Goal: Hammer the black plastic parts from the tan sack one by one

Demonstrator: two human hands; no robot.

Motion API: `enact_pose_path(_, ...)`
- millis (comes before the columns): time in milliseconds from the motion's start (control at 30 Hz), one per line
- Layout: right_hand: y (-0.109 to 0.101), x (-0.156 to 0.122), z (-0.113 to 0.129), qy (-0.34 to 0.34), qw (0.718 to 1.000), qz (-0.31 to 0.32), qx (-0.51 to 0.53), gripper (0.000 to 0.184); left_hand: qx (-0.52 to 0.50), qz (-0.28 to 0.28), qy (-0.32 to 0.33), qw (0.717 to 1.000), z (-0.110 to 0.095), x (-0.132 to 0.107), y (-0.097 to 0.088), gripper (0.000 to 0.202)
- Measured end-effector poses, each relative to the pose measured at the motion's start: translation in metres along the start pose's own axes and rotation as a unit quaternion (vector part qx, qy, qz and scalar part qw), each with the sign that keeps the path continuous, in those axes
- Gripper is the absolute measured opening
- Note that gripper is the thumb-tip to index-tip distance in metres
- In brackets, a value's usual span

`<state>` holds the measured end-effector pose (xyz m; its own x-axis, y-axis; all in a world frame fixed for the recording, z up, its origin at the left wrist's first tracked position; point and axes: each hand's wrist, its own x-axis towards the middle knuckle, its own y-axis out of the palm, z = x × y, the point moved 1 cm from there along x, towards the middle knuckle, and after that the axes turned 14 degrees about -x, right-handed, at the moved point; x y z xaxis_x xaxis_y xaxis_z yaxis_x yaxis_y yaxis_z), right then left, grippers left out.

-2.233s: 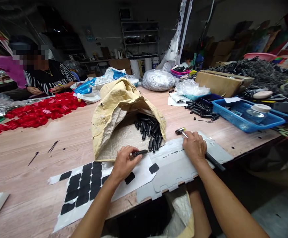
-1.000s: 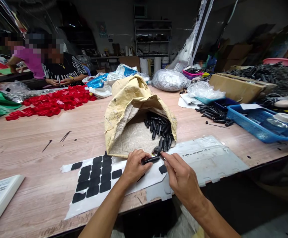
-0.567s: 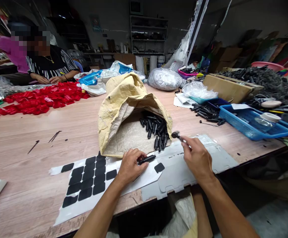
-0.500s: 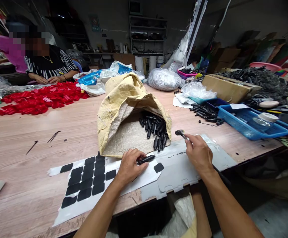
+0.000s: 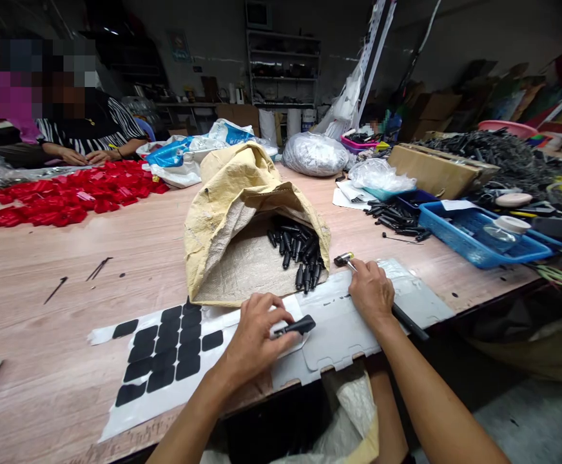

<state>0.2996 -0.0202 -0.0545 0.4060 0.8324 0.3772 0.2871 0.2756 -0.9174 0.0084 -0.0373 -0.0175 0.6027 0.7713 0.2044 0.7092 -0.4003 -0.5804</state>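
Observation:
My left hand [image 5: 261, 325] pinches a black tube-shaped plastic piece [image 5: 288, 330] between thumb and fingers. At its right end there is a wider, flat black part. My right hand [image 5: 372, 293] is closed around a small hammer, its head [image 5: 343, 259] pointing away to the left and its black grip [image 5: 409, 322] sticking out behind the hand. Under both hands lies a grey board [image 5: 329, 351] at the table's near edge. Left of it is a white sheet [image 5: 116, 422] bearing several black rounded squares [image 5: 158, 379].
Ahead, a yellow woven sack [image 5: 227, 193] lies open with several black pieces [image 5: 305, 254] inside. A blue tray [image 5: 484, 254] and loose black parts [image 5: 392, 219] are on the right. Red pieces [image 5: 78, 193] lie far left, where a co-worker's hands [image 5: 87, 156] are.
My left hand has brought the black piece to the right and tilted it. The black square lying loose on the board no longer shows there. The hammer has shifted slightly, and more of its grip shows.

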Motion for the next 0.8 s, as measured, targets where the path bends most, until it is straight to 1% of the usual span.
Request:
enact_pose_path(67,0.001,0.000,-0.001,0.002,1.000,-0.003,-0.001,0.035,-0.010,0.041,0.026,0.999,-0.019,-0.017,0.006,0.012)
enact_pose_path(100,0.001,0.000,-0.001,0.003,1.000,-0.003,-0.001,0.034,-0.011,0.065,0.034,0.997,-0.024,-0.027,0.010,0.014)
enact_pose_path(167,0.002,-0.001,-0.001,0.003,1.000,-0.002,-0.002,0.034,0.002,0.091,0.051,0.994,-0.025,-0.050,0.024,0.017)
enact_pose_path(233,0.002,-0.001,0.000,0.002,1.000,-0.003,-0.001,0.034,0.038,0.082,0.080,0.993,-0.015,-0.073,0.039,0.018)
enact_pose_path(300,0.002,-0.002,0.000,0.001,1.000,-0.010,-0.002,0.033,0.084,0.048,0.094,0.991,-0.005,-0.090,0.052,0.020)
enact_pose_path(367,0.003,-0.002,0.000,0.000,1.000,-0.020,-0.005,0.033,0.110,0.020,0.085,0.990,-0.002,-0.098,0.057,0.025)
enact_pose_path(400,0.003,-0.003,0.000,-0.001,1.000,-0.024,-0.007,0.033,0.109,0.009,0.078,0.991,-0.005,-0.096,0.056,0.029)
enact_pose_path(433,0.004,-0.003,0.000,-0.001,1.000,-0.027,-0.010,0.032,0.100,0.001,0.073,0.992,-0.011,-0.091,0.051,0.033)
enact_pose_path(500,0.006,-0.003,0.000,-0.002,0.999,-0.029,-0.015,0.032,0.069,-0.020,0.057,0.996,-0.023,-0.070,0.037,0.032)
enact_pose_path(567,0.007,-0.003,0.000,-0.002,0.999,-0.031,-0.018,0.032,0.041,-0.066,0.017,0.997,-0.030,-0.035,0.020,0.021)
enact_pose_path(600,0.007,-0.003,0.000,-0.002,0.999,-0.033,-0.018,0.032,0.032,-0.099,-0.013,0.994,-0.029,-0.014,0.012,0.015)
enact_pose_path(667,0.008,-0.003,0.000,0.000,0.999,-0.034,-0.016,0.031,0.037,-0.160,-0.073,0.984,-0.019,0.030,0.001,0.013)
enact_pose_path(700,0.008,-0.003,0.000,0.001,0.999,-0.033,-0.013,0.031,0.048,-0.179,-0.107,0.977,-0.010,0.052,-0.002,0.015)
enact_pose_path(733,0.007,-0.003,0.000,0.002,0.999,-0.032,-0.009,0.031,0.061,-0.188,-0.134,0.971,-0.001,0.071,-0.002,0.017)
enact_pose_path(800,0.005,-0.002,0.000,0.002,1.000,-0.027,0.000,0.031,0.094,-0.184,-0.180,0.962,0.018,0.104,0.000,0.020)
